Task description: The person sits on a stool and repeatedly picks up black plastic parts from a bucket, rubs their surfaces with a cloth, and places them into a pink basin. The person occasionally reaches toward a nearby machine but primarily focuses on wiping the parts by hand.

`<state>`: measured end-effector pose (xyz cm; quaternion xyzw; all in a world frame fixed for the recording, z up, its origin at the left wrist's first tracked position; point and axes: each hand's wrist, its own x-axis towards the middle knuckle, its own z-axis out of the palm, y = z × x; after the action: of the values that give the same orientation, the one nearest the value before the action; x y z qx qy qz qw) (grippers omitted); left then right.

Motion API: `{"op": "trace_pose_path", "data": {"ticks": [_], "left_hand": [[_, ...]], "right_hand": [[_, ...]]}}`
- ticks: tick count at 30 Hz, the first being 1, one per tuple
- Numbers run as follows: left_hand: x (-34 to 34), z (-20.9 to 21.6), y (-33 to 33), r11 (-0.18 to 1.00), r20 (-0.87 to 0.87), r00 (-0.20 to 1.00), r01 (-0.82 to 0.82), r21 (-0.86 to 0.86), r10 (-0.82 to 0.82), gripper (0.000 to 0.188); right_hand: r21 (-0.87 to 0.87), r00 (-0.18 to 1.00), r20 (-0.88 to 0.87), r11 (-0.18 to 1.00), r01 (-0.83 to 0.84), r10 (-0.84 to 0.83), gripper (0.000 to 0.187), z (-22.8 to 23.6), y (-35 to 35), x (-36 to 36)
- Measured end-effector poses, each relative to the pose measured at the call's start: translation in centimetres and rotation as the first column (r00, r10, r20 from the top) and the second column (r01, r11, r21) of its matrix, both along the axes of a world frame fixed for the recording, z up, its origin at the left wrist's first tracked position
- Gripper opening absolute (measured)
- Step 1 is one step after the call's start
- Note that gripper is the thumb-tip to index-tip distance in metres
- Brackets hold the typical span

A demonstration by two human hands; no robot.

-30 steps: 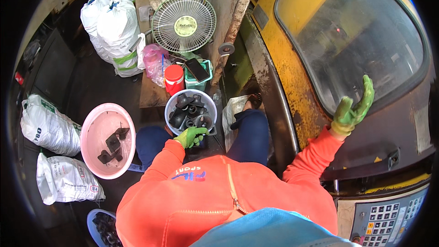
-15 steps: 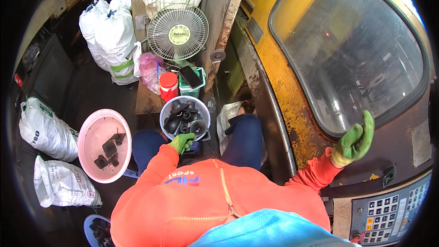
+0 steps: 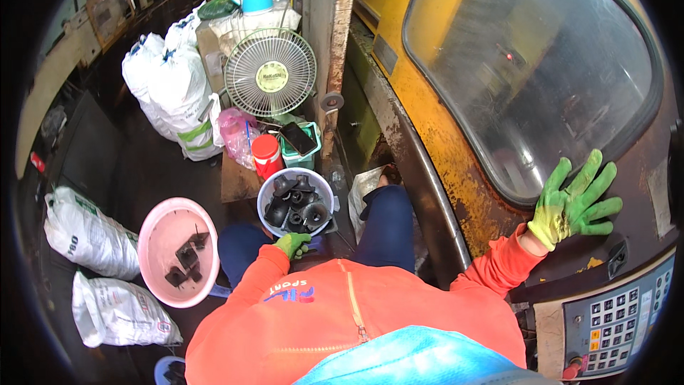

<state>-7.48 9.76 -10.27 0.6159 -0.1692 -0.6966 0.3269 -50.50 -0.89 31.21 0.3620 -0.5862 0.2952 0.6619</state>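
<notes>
My right hand [image 3: 574, 201], in a green and yellow glove, is open with its fingers spread. It is in front of the lower corner of the window [image 3: 531, 78] in the yellow and brown machine door [image 3: 445, 153]; whether it touches the door I cannot tell. My left hand [image 3: 292, 244], gloved in green, rests low by the near rim of a pale bucket [image 3: 332, 196]. Its fingers are slightly bent and apart, and nothing shows in them. Black cup-shaped rubber-looking parts [image 3: 296, 203] fill the bucket, which stands between my knees.
A pink basin [image 3: 160, 271] with several black parts is at my left, beside white sacks [image 3: 92, 232]. Ahead stand a fan [image 3: 271, 71], a red jar [image 3: 266, 155] and a green basket holding a phone [image 3: 298, 138]. A button panel [image 3: 616, 324] sits at lower right.
My right hand has spread its fingers and turned against the door side, moving slightly right. The view has shifted a little. My left hand stays by the bucket.
</notes>
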Motion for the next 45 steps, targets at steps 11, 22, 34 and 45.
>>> {"op": "trace_pose_path", "data": {"ticks": [11,22,34,45], "left_hand": [[0.5,-2.0,0.1,0.997,0.013,0.998,-0.063,0.032,0.063,0.027],[-0.3,0.6,0.7,0.998,0.104,0.993,-0.052,0.029,0.048,0.022],[0.0,-0.4,0.8,0.997,0.128,0.992,0.001,-0.073,0.008,0.023],[-0.9,1.4,0.8,0.994,0.011,0.996,-0.094,0.063,0.093,0.021]], "right_hand": [[0.029,0.996,0.048,0.997,-0.074,0.072,0.055,-0.2,0.2,-0.2],[0.059,0.985,0.105,0.987,-0.147,0.14,0.052,-0.5,0.0,-0.5],[0.072,0.993,0.072,0.993,-0.099,0.093,0.051,-0.2,0.4,0.0],[0.088,0.995,0.096,0.995,-0.047,0.039,0.053,-0.4,0.4,0.3]]}}
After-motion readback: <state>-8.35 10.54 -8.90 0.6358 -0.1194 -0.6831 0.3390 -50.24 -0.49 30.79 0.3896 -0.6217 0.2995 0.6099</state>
